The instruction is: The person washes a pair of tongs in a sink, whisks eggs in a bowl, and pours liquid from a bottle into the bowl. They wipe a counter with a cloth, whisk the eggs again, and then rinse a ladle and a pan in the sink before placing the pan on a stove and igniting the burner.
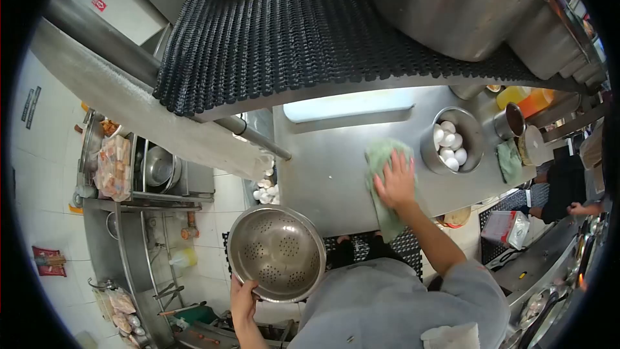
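Observation:
My left hand (pixel 244 297) grips the rim of a metal colander (pixel 276 252), its fingers closed on the near left edge. The colander holds nothing and sits at the table's front left corner. My right hand (pixel 396 181) lies flat with fingers spread on a light green cloth (pixel 385 154), pressing it onto the steel table (pixel 310 194). The cloth's lower end trails over the front edge. Right of that hand stands a metal pot (pixel 476 139) with several white eggs (pixel 450 144) in it. A small white speck is on the table left of the cloth.
Overhead, a shelf with black matting (pixel 271 39) carries large pots (pixel 445 6). A white board (pixel 349 105) lies at the table's back. Another green cloth (pixel 509 161) and a small metal pot (pixel 509 121) are farther right. Eggshells (pixel 265 191) gather beyond the left edge. A person's hand (pixel 577 209) shows far right.

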`<state>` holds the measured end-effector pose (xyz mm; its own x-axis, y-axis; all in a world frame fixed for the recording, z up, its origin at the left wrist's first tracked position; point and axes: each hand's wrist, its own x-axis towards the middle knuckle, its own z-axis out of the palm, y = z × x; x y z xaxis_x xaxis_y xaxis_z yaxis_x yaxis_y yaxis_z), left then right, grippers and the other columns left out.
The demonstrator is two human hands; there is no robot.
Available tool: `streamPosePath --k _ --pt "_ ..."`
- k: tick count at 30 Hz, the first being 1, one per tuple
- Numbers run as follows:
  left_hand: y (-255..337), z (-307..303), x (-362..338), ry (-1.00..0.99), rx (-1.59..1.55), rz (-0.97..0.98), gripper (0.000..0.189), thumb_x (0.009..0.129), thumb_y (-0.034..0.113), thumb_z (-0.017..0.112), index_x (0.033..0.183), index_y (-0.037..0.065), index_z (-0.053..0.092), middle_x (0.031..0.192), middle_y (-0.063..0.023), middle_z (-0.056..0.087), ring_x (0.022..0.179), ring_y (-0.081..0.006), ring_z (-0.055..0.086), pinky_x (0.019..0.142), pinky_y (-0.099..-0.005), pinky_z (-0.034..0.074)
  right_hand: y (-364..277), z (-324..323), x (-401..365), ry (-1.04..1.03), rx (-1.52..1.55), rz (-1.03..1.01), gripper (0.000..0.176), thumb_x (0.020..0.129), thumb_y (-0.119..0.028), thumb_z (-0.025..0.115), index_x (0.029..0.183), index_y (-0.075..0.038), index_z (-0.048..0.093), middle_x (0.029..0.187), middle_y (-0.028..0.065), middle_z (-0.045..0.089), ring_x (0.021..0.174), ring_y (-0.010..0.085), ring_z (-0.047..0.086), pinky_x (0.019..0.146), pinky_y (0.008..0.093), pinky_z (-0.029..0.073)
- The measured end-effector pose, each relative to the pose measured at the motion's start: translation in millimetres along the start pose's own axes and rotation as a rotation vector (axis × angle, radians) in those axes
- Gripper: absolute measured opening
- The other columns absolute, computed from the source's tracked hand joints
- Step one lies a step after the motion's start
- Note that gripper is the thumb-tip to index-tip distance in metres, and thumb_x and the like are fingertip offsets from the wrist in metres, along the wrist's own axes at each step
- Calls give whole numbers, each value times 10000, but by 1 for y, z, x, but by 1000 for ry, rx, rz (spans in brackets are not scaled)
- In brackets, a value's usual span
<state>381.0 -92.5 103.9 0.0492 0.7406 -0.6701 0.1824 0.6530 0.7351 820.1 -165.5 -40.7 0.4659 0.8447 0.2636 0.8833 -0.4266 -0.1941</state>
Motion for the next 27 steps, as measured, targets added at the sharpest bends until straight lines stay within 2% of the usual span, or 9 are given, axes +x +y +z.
streamPosePath --k 6,7,8,10,14,17,18,21,27 --pt "44 38 -19 -102 -92 169 598 767 -42 510 1351 -6 390 1172 -121 544 1086 -226 530 922 -332 435 -140 23 74 -165 955 342 640 922 -381 539 1432 -59 323 1459 206 336 1329 344 351 1143 444 191" --pt "51 61 -12 -130 -119 199 584 775 -35 514 1346 -9 396 1185 -120 540 1104 -223 517 937 -334 422 -158 58 49 -153 533 217 655 925 -393 535 1449 -69 312 1477 190 314 1336 325 348 1147 420 198" --pt "56 85 -5 -161 -146 221 570 783 -29 517 1342 -13 402 1199 -120 535 1123 -221 505 952 -336 410 -163 60 22 -154 1151 182 646 921 -376 539 1451 -81 318 1479 183 315 1338 344 337 1146 432 203" --pt "50 118 37 -240 -120 238 541 793 6 542 1320 2 418 1106 -95 566 1000 -181 558 867 -316 463 -158 47 -32 -253 1288 41 628 900 -340 556 1440 -95 350 1465 169 344 1332 372 333 1136 462 226" --pt "49 188 88 -287 -57 199 335 813 44 545 1143 24 496 895 -65 565 713 -161 585 655 -350 563 -75 7 -78 -104 318 -389 608 832 -300 609 1362 -63 427 1387 167 434 1263 392 401 1082 515 293" --pt "42 216 110 -250 -24 213 481 821 115 567 1272 55 408 972 -81 560 844 -155 596 726 -363 559 50 -18 -120 53 52 -94 550 772 -291 668 1188 33 512 1229 207 521 1130 393 487 992 510 368" --pt "41 222 110 -244 -66 242 462 845 150 580 1266 60 412 1009 -95 558 866 -174 596 737 -371 558 75 -67 -107 -317 222 382 566 771 -275 679 1189 67 511 1210 220 528 1125 403 489 989 500 374" --pt "26 222 106 -333 -287 233 459 906 304 592 1255 62 419 1110 -122 540 936 -231 590 778 -397 551 190 -72 -161 192 -117 374 595 824 -289 646 1257 83 477 1283 251 483 1167 427 455 997 493 365" --pt "-38 329 17 -689 71 -10 521 918 404 603 1218 15 429 1135 -142 536 861 -275 662 756 -359 559 229 -76 -144 220 -244 554 523 875 -336 602 1204 64 527 1334 247 429 1198 448 406 1002 506 341"
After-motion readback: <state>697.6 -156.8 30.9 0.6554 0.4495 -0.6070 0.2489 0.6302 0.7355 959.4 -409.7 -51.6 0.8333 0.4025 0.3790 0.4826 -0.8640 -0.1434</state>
